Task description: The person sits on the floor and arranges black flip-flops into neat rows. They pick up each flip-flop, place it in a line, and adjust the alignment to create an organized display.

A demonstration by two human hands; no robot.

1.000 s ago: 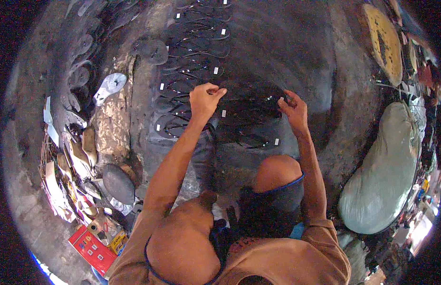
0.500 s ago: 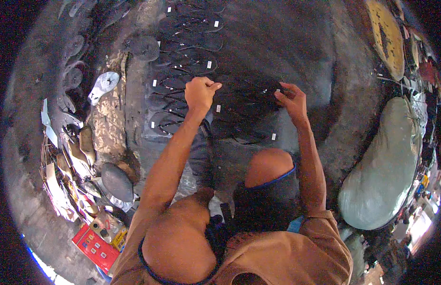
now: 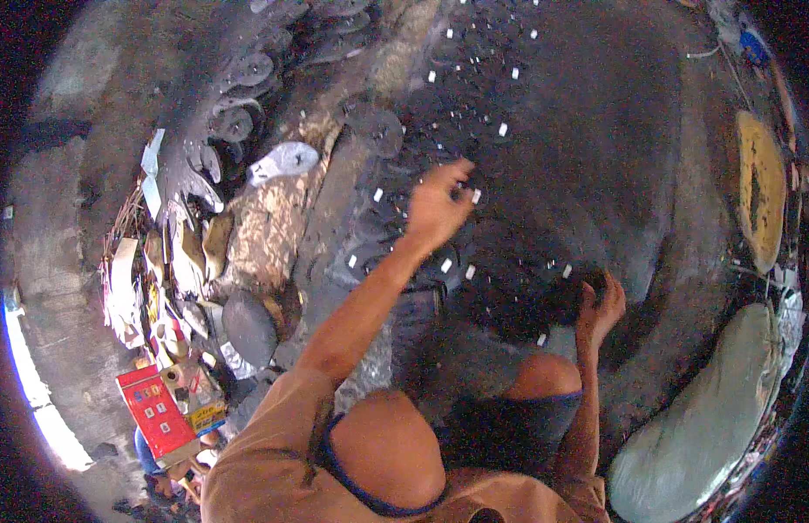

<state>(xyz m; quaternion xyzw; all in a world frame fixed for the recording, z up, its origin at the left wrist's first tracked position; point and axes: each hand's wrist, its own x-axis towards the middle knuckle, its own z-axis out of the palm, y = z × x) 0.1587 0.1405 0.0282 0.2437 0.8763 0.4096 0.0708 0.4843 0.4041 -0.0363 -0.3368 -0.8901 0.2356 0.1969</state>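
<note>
Left hand (image 3: 441, 202) curled and my right hand (image 3: 603, 307) half-bent, whether gripping I cannot tell, I have white-tagged black flip-flops (image 3: 505, 295) rightward of the pale sole cutout (image 3: 284, 164), rowed apparently to stay orderly.

The sandals (image 3: 509, 283) I have before me are black, dotted with small white tags (image 3: 503, 130), on a charcoal floor (image 3: 605, 131) smudged with lighter grey. My shirt (image 3: 256, 453) is brown; my dark shorts (image 3: 509, 427) have a blue hem (image 3: 345, 471). I see a pale grey-green sack (image 3: 696, 436), a yellow panel (image 3: 760, 192) with dark blotches, a red box (image 3: 143, 397) with small pale squares, a whitish sole (image 3: 284, 163) bearing dark marks, and a strip (image 3: 265, 235) mottled tan and brown.
</note>
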